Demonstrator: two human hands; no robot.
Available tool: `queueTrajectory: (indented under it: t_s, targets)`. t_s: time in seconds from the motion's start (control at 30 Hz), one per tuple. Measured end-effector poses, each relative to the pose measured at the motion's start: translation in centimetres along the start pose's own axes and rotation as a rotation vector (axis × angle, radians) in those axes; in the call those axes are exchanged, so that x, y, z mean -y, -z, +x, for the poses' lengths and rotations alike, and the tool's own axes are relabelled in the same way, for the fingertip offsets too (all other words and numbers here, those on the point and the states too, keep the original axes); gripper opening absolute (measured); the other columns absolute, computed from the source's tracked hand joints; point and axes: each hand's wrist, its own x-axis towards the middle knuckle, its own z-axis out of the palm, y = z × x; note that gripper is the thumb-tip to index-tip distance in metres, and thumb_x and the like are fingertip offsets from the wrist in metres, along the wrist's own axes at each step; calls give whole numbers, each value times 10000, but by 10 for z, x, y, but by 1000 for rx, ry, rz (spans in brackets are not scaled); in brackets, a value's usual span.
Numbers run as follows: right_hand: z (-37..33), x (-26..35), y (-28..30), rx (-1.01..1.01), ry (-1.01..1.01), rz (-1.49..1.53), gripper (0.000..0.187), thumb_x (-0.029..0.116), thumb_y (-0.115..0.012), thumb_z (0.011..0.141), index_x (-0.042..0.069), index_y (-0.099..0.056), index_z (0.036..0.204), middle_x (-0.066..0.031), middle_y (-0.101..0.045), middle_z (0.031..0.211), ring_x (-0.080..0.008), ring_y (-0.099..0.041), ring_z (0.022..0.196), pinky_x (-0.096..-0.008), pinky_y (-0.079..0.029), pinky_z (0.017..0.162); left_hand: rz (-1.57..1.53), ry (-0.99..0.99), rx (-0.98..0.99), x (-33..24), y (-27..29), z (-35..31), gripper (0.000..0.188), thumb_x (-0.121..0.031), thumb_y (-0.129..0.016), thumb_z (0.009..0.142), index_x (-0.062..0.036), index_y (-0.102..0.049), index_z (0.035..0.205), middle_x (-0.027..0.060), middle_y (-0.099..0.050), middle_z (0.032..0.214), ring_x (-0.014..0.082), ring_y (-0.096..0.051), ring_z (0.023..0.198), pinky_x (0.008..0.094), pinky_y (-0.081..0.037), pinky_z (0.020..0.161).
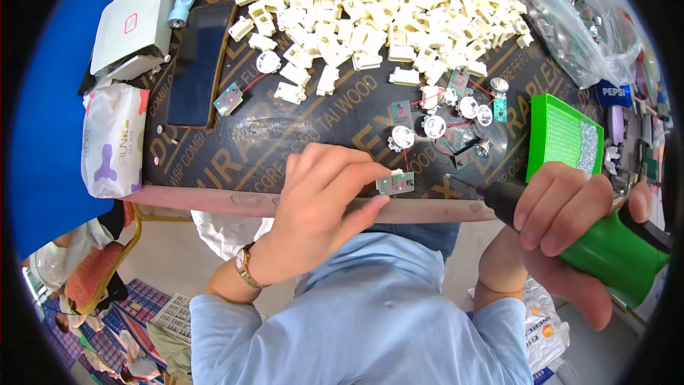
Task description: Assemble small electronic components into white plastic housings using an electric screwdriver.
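With closed thumb and forefinger, my left hand (317, 196) grips the left end of a small green circuit board (396, 184) at the table's front edge. A red wire runs from this board up to a round clear lens piece (402, 137). My right hand (559, 217) is wrapped round a green and black electric screwdriver (618, 257). Its thin bit points left, a short distance to the right of the board and apart from it. Several more boards, such as one (500, 108) at the right, lie beyond my hands with lens pieces and red wires.
A heap of cream plastic housings (370, 11) covers the far table. At the right stand a green tray (539, 135) of small parts and a clear plastic bag (570, 21). On the left lie a phone (196, 68), tissue pack (114, 142), white box (132, 25) and small flashlight (182, 6).
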Motion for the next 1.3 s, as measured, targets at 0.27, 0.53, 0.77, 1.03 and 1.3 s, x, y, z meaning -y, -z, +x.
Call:
queueTrajectory:
  t_s: [0.27, 0.53, 0.77, 1.03, 1.3]
  targets:
    - [4, -4, -7, 15, -23, 42, 939, 648, -748, 767, 80, -319, 1380, -29, -586, 756, -125, -568, 538, -247, -505, 516, 225, -200, -83, 6, -15, -11, 343, -123, -691, 765, -92, -694, 1106, 54, -639, 1142, 226, -591, 1046, 355, -418, 836]
    - [10, -9, -12, 136, -96, 13, 956, 663, -755, 748, 93, -322, 1382, -27, -584, 745, -130, -562, 528, -256, -501, 519, 207, -231, -85, -2, -34, -2, 267, -89, -652, 790, 27, -663, 1031, 120, -616, 1061, 251, -612, 988, 346, -470, 749]
    - [15, -12, -16, 244, -152, -12, 974, 678, -761, 729, 106, -324, 1385, -26, -583, 735, -136, -556, 519, -266, -498, 522, 204, -194, -83, -2, -36, -1, 287, -95, -642, 783, -31, -675, 1061, 103, -615, 1125, 268, -614, 1004, 359, -460, 804]
    - [12, -21, -19, 220, -91, 0, 959, 685, -717, 765, 101, -304, 1404, -26, -573, 736, -136, -546, 518, -265, -493, 524, 162, -180, -43, 0, -36, -3, 291, -101, -645, 781, -39, -670, 1065, 96, -606, 1110, 262, -600, 961, 356, -454, 753]
    - [20, 1, -39, 216, -328, -137, 959, 682, -740, 745, 114, -303, 1382, -33, -577, 733, -158, -539, 511, -295, -494, 521, 172, -187, -58, 2, -36, -3, 285, -95, -654, 775, -42, -667, 1055, 92, -603, 1092, 253, -595, 928, 352, -450, 725]
